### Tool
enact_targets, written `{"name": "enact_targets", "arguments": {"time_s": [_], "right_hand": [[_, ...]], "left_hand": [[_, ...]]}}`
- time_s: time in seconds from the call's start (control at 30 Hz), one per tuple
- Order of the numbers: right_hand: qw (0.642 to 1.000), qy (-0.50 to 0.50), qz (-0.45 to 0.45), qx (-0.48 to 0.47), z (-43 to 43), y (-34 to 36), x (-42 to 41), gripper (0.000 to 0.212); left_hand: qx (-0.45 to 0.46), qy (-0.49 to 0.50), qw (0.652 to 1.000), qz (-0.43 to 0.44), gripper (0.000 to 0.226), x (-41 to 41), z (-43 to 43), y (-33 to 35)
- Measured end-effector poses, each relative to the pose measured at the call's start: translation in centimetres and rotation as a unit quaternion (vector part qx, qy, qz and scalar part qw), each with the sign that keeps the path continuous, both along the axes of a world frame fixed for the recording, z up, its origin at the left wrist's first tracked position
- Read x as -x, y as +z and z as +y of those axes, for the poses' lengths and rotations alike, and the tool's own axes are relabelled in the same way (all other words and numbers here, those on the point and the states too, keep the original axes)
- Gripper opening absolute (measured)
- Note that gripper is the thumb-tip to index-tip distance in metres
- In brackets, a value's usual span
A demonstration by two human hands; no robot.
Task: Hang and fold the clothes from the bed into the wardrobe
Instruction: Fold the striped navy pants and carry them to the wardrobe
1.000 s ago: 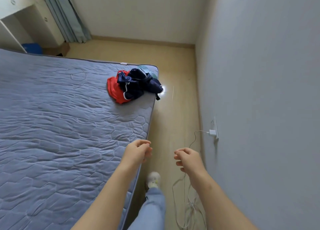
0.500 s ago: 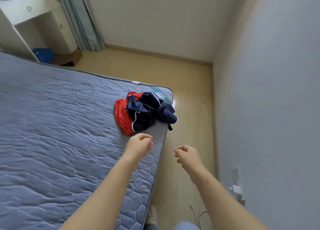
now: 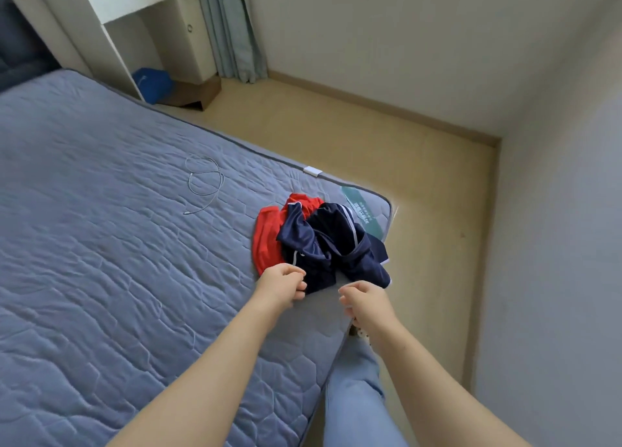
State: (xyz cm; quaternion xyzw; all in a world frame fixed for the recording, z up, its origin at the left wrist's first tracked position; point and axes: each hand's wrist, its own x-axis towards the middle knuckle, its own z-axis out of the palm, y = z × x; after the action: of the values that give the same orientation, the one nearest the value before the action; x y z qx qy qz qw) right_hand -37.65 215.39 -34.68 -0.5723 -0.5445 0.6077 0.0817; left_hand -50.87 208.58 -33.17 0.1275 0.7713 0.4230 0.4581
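Note:
A crumpled pile of clothes lies at the far right corner of the grey quilted bed [image 3: 117,244]: a navy garment with white piping [image 3: 323,244] on top of a red garment [image 3: 267,241]. My left hand [image 3: 281,286] hovers at the near edge of the pile, fingers loosely curled, holding nothing. My right hand [image 3: 365,303] hangs just right of it above the mattress edge, also loosely curled and holding nothing. No wardrobe is in view.
A thin white cable [image 3: 205,184] lies coiled on the bed left of the pile. A white desk unit [image 3: 134,5], a blue bag [image 3: 153,83] and a curtain [image 3: 229,26] stand at the back left. Wooden floor [image 3: 420,194] runs between bed and right wall.
I have walked along the bed towards the pile, which now lies right in front of my hands. Both hands keep the same loosely curled pose.

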Motion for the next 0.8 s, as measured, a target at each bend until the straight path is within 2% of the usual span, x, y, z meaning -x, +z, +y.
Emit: {"name": "enact_targets", "arguments": {"time_s": [0.13,0.33,0.4,0.53,0.7,0.8], "right_hand": [[0.999,0.040,-0.034,0.003,8.7,-2.7,3.1,0.013],[0.988,0.115,-0.095,0.037,21.5,-6.9,8.1,0.021],[0.982,0.134,-0.122,0.049,24.6,-8.4,9.3,0.018],[0.967,0.191,-0.147,0.086,29.5,-12.0,12.3,0.016],[0.958,0.215,-0.172,0.077,34.5,-17.3,15.7,0.015],[0.951,0.231,-0.201,0.028,36.0,-21.1,17.5,0.045]], "left_hand": [[0.025,0.035,0.999,-0.006,0.016,2.5,8.0,-2.5],[0.082,0.104,0.990,-0.055,0.012,5.3,19.5,-5.8],[0.108,0.126,0.983,-0.081,0.011,6.2,22.2,-7.0],[0.172,0.086,0.980,-0.054,0.018,8.6,25.2,-11.3],[0.235,0.049,0.971,-0.006,0.020,12.0,28.1,-17.1],[0.248,0.047,0.968,-0.012,0.020,12.4,29.4,-20.9]]}}
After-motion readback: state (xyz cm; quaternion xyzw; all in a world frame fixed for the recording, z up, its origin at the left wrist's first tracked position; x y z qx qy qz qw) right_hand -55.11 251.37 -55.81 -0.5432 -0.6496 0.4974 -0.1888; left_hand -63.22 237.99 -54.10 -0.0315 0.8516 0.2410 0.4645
